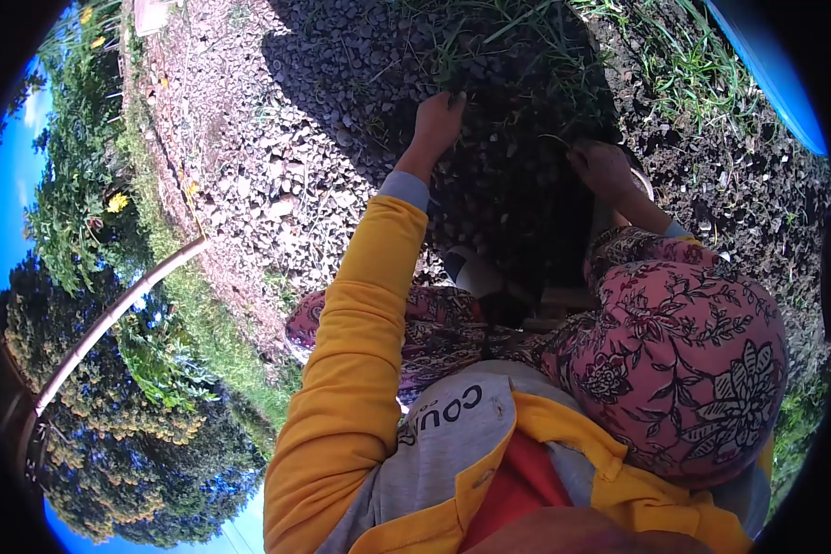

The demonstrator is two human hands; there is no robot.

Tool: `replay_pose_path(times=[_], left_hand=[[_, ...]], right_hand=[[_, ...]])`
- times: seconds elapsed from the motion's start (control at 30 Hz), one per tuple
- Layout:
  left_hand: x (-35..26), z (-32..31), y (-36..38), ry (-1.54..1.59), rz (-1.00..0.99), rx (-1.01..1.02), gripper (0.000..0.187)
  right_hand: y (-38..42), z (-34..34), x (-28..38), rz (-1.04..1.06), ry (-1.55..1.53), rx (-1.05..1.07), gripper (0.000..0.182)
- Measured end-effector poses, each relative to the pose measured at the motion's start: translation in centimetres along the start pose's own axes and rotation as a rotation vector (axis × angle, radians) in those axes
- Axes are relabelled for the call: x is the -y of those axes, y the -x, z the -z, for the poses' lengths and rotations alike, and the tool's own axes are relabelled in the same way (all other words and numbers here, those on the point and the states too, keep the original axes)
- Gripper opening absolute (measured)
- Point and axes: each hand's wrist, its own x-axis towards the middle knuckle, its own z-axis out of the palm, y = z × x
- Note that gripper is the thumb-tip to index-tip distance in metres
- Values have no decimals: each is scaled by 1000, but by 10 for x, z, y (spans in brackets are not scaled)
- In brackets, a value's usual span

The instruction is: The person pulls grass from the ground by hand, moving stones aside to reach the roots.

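My left hand reaches down over the shaded gravel, its fingers pinched together near some grass; whatever lies between the fingertips is too small and dark to name. To the right, in shadow, my right hand is closed low over the ground. A thin grass blade curves out from its fingertips. Green grass tufts grow from the stones beyond both hands.
Sunlit gravel spreads to the left. Dark soil lies at the right, with a blue object at the upper right edge. My knee in patterned cloth is bent below my right hand. Trees stand far left.
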Motion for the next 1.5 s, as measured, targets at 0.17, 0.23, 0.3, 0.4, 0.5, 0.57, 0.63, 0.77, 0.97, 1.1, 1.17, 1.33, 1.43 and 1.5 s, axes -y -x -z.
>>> replay_pose_path(times=[0.17, 0.23, 0.3, 0.4, 0.5, 0.57, 0.63, 0.77, 0.97, 1.1, 1.17, 1.33, 1.43, 1.5], left_hand=[[-10, 24, -5, 106, -24, -140, 37], [-23, 34, -12, 152, -82, -217, 37], [-32, 37, -23, 205, -142, -290, 37], [-40, 23, -31, -81, -171, -272, 34], [-33, -10, -30, -406, -122, -24, 31], [-32, -26, -34, -367, -14, -99, 30], [-41, -21, -41, -371, -108, 16, 27], [-23, -5, -37, -329, -165, -179, 23], [10, 23, -33, -251, -147, -280, 21], [8, 17, -12, -237, -368, -167, 18], [11, 3, -12, -343, -290, -55, 19], [17, -14, -21, -519, -71, 46, 24], [15, -15, -24, -541, 20, 86, 26], [8, -15, -23, -560, 81, 126, 27]], right_hand=[[0, 2, 1, -6, -14, -7, 22], [1, 2, 2, -9, -24, -11, 22], [0, 4, 3, -22, -42, -2, 21], [-1, 4, 3, -34, -56, 10, 21], [-1, 4, 4, -30, -32, 5, 20], [-3, 6, 4, -19, -37, -1, 20], [4, 4, 3, -35, -47, -13, 20], [-3, 5, 1, 3, -27, 27, 20], [0, 7, 5, -5, -36, 18, 20], [0, 5, 3, 5, -40, 17, 20], [0, 5, 4, -2, -34, 26, 20], [0, 0, -2, 3, -19, 15, 20], [0, 0, -3, 4, -23, 6, 20], [1, 1, -1, -5, -17, 23, 20]])
